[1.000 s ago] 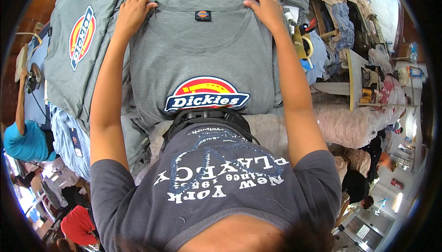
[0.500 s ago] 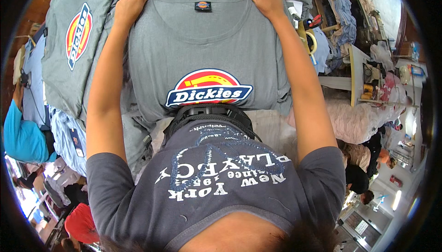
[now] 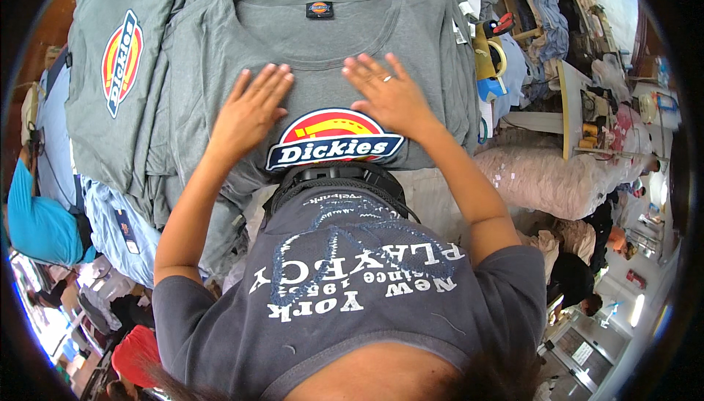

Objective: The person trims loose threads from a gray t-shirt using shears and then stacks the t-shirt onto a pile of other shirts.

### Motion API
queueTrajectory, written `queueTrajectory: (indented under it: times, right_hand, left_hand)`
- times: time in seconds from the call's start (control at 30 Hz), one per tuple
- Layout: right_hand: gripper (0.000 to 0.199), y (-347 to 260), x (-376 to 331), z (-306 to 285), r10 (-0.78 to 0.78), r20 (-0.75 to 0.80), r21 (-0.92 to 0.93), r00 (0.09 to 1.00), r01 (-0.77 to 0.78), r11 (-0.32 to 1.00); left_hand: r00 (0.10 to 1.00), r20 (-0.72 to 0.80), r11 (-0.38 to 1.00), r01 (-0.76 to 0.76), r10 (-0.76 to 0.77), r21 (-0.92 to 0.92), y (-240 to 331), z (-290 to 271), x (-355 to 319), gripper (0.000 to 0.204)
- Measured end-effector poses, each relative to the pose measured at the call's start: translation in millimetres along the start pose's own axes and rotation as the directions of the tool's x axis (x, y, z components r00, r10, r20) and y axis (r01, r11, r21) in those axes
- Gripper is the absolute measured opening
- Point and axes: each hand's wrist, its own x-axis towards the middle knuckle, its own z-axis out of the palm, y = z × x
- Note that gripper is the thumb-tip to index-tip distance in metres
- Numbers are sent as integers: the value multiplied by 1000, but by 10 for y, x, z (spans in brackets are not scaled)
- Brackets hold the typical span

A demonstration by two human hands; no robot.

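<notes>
Spread before me is a grey T-shirt (image 3: 323, 82), lying on other grey shirts, its wide neckline at the far end. A small dark neck label (image 3: 320, 9) shows inside the collar. On the chest, close to my waist, is a red, yellow and blue printed logo (image 3: 335, 139). My left hand (image 3: 251, 110) rests flat on the cloth left of the logo, fingers stretched out. My right hand (image 3: 390, 97), with a ring on one finger, lies flat above the logo's right side. Neither hand holds anything.
Another grey shirt (image 3: 136, 86) with the same logo lies at the left. A roll of tape (image 3: 496, 60) and a red-handled tool (image 3: 503, 24) sit to the right. A pale pink bundle (image 3: 550, 181) stands beyond. A person in a blue top (image 3: 44, 214) is at far left.
Both hands have let go of the shirt's shoulders and come nearer to me, now flat on its chest. The neckline lies looser and wider.
</notes>
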Motion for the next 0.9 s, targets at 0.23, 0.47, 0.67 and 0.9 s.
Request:
queueTrajectory:
  times: [0.23, 0.47, 0.67, 0.9]
  right_hand:
    - [57, 652, -63, -85, 238, -91, -175, 967, -251, 952]
    - [55, 1086, 293, 163, 279, -294, -124, 914, -326, 937]
    - [41, 1262, 501, 152, 330, -383, 190, 863, -276, 942]
    - [33, 1506, 789, 140, 318, -589, 84, 743, -335, 939]
  left_hand:
    - [978, -80, 971, 203, -194, 124, -391, -79, -6, 54]
    - [941, -278, 960, 239, -191, 148, -823, 88, 372, 51]
    - [885, -449, 984, 49, -121, -169, -1332, 53, 723, 40]
    - [830, -545, 993, 117, -115, -32, -1435, -52, 925, 30]
